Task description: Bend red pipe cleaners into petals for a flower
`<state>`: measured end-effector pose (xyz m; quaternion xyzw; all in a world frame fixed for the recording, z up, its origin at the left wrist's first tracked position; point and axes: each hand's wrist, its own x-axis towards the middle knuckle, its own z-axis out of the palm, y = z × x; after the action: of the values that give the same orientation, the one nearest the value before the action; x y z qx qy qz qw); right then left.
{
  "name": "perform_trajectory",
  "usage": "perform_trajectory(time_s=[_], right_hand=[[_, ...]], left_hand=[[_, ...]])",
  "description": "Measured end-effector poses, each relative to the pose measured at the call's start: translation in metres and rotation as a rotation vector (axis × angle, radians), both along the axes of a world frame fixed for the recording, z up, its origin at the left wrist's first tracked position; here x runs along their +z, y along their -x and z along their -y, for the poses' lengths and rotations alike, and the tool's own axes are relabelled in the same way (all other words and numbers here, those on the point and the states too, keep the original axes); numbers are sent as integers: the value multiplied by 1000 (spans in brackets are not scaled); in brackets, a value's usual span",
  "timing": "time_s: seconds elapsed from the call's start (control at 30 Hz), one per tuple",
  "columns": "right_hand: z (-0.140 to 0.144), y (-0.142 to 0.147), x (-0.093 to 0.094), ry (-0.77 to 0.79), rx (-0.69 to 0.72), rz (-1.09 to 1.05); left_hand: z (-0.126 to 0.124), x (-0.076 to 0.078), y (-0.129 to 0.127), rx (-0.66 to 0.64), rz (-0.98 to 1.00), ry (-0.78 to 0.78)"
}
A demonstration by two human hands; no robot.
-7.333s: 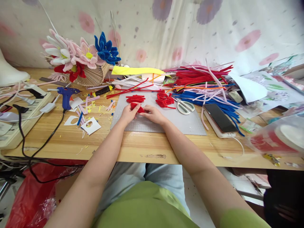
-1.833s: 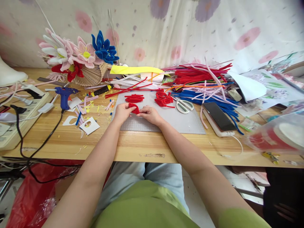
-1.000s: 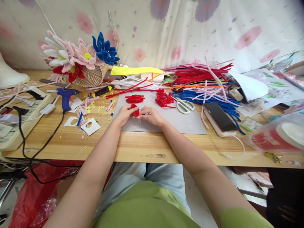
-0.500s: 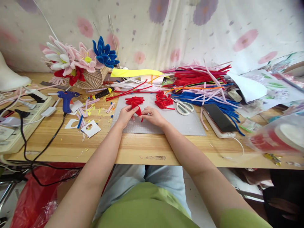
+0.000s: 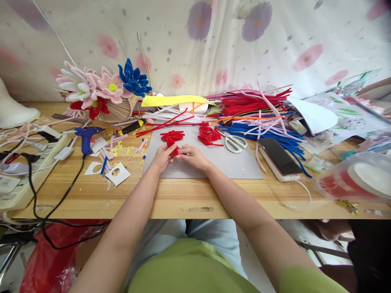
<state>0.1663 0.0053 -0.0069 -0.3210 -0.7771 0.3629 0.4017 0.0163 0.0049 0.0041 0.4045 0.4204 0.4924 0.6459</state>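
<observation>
While both hands meet over the near edge of the grey mat [image 5: 241,165], the left hand [image 5: 161,158] and right hand [image 5: 190,155] each keep a grip clamped on one small red folded piece [image 5: 172,146], pinched from either side, apparently to steady its shape. More red pieces [image 5: 172,135] lie just behind toward the mat's far edge, scissors [image 5: 234,142] near its far right corner, a glue gun [image 5: 86,136] toward the surface's left edge.
</observation>
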Motion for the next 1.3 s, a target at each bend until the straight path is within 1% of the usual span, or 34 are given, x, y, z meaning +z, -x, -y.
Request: perform_trajectory(time_s=[0.07,0.13,0.23,0.33,0.43,0.5,0.57,0.63,0.8,0.87,0.9,0.97,1.07,1.1,1.13,1.17,1.23,1.3], right_hand=[[-1,0,-1,-17,-50,0],[-2,-1,-1,-37,-88,7],[-2,-2,-1,-72,-104,29],[-2,-2,-1,-102,-109,57],[-3,-3,-3,-120,-105,84],[-4,-5,-4,-123,-103,115],[-5,-8,-4,-126,-107,155],[-5,-12,-1,-129,-115,203],[-5,-26,11,-124,-117,362],[-9,-37,18,-104,-131,418],[-11,-44,22,-94,-150,444],[-18,-64,28,-87,-229,471],[-27,-103,35,-87,-355,482],[-30,-116,35,-98,-419,475],[-31,-128,34,-134,-502,452],[-32,-137,32,-166,-555,434],[-32,-147,25,-196,-592,429],[-31,-148,17,-192,-574,476]], left_hand=[[-1,0,-2,83,-1,-59],[-3,-1,-2,140,-29,-136],[-4,-3,0,163,-106,-240],[-5,-3,2,153,-162,-292],[-6,-2,3,130,-154,-265],[-7,-1,4,90,-137,-214],[-10,-2,8,87,-124,-164],[-13,-3,13,151,-95,-133],[-17,-3,26,402,-6,-95],[-17,-4,29,467,4,-78],[-17,-4,29,478,1,-77],[-18,-6,30,476,-26,-89],[-19,-11,29,469,-93,-119],[-19,-12,28,470,-116,-126],[-20,-14,28,471,-139,-130],[-20,-15,27,469,-161,-135],[-20,-16,25,458,-205,-151],[-18,-16,24,451,-254,-165]])
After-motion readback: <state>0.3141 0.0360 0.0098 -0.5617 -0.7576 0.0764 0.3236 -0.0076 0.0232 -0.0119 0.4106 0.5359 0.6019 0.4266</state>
